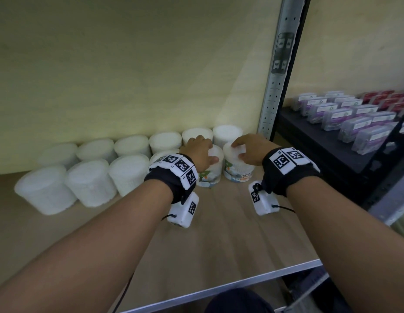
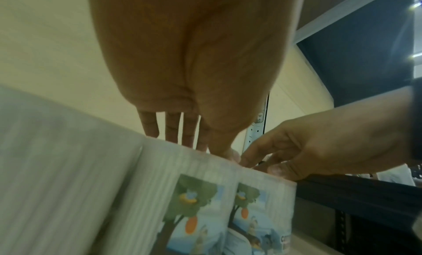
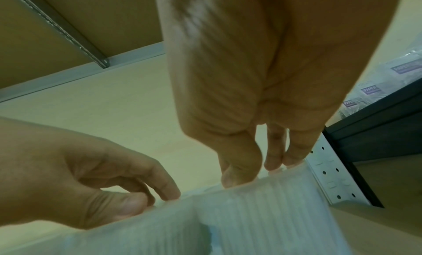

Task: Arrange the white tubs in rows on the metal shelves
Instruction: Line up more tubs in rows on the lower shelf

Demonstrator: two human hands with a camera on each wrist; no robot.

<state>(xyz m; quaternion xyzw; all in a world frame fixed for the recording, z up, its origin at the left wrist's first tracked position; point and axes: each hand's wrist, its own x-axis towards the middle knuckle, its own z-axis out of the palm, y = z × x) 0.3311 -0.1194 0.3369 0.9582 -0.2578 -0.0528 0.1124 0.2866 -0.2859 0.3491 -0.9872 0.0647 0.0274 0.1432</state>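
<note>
Two rows of white tubs stand on the wooden shelf board (image 1: 230,233), a back row (image 1: 132,144) against the wall and a front row (image 1: 90,181). At the front row's right end are two tubs with picture labels. My left hand (image 1: 205,152) (image 2: 200,132) grips the left labelled tub (image 1: 211,175) (image 2: 194,195) from above, fingers over its lid and thumb at the near rim. My right hand (image 1: 244,150) (image 3: 251,159) grips the right labelled tub (image 1: 238,170) (image 3: 262,213) the same way. The two tubs stand side by side, touching or nearly so.
A perforated metal upright (image 1: 273,86) rises just right of the tubs. Beyond it a dark shelf (image 1: 320,141) carries rows of purple boxes (image 1: 354,116) and red boxes (image 1: 386,98). The metal front edge (image 1: 219,288) of the shelf runs below my forearms.
</note>
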